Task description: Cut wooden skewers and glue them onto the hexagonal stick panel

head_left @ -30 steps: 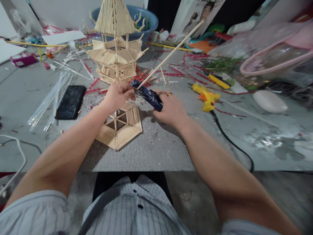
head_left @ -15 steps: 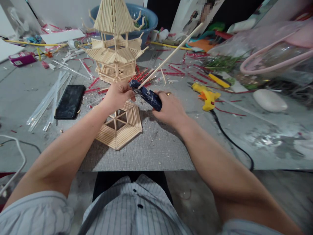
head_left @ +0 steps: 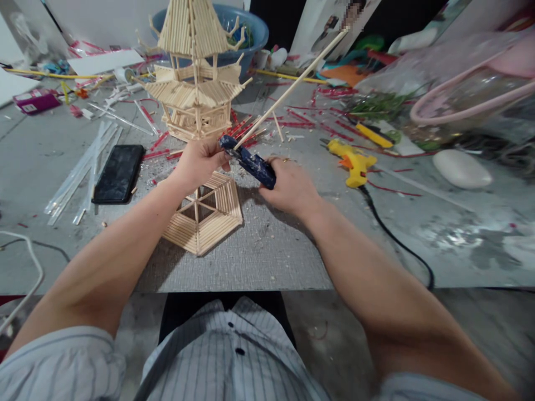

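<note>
My left hand (head_left: 198, 163) pinches the near end of a long thin wooden stick (head_left: 292, 83) that slants up and away to the right. My right hand (head_left: 290, 186) is wrapped round the dark blue handles of a cutter (head_left: 251, 161), whose head meets the stick right at my left fingertips. Under my hands a flat hexagonal frame of glued sticks (head_left: 204, 214) lies on a grey mat (head_left: 259, 250). Behind it stands a tiered pagoda of sticks (head_left: 194, 83).
A black phone (head_left: 119, 172) and clear glue sticks (head_left: 79, 172) lie to the left. A yellow glue gun (head_left: 353, 164) with a black cord rests on the right. A blue basin (head_left: 246, 33), red scraps, a white oval object (head_left: 462, 170) and a pink basket (head_left: 472, 94) crowd the back.
Both hands with the cutter and stick have drifted slightly up and left; the grip is the same.
</note>
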`<state>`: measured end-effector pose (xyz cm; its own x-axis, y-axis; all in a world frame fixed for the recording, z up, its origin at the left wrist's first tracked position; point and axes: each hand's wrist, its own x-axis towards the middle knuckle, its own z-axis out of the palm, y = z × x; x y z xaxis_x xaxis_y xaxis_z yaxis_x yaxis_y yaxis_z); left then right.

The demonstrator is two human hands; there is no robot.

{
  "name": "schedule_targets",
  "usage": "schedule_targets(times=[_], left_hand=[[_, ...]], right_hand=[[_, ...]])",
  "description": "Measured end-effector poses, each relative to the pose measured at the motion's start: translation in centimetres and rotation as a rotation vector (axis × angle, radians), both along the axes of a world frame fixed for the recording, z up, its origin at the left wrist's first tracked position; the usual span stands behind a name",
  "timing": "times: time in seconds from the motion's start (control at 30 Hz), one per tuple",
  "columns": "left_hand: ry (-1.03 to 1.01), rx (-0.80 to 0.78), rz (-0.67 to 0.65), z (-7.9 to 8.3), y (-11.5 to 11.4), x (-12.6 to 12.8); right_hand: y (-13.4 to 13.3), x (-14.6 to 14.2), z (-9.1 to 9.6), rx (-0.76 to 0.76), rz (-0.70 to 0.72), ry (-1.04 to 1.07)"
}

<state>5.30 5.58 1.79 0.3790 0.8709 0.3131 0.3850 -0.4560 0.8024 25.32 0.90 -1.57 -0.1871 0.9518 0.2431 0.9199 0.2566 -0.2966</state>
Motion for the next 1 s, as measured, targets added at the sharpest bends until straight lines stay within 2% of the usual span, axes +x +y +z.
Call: schedule_targets(times=[0.33, 0.53, 1.0], left_hand=[[0.091, 0.029, 0.040, -0.2, -0.2, 0.0], [0.070, 0.033, 0.030, -0.3, -0.2, 0.1], [0.025, 0.002, 0.033, 0.1, -0.3, 0.2]], right_hand=[[-0.1, 0.2, 0.2, -0.017, -0.019, -0.019], [-0.1, 0.1, 0.3, 0.009, -0.010, -0.015], [-0.6, -0.2, 1.0, -0.045, -0.046, -0.022]])
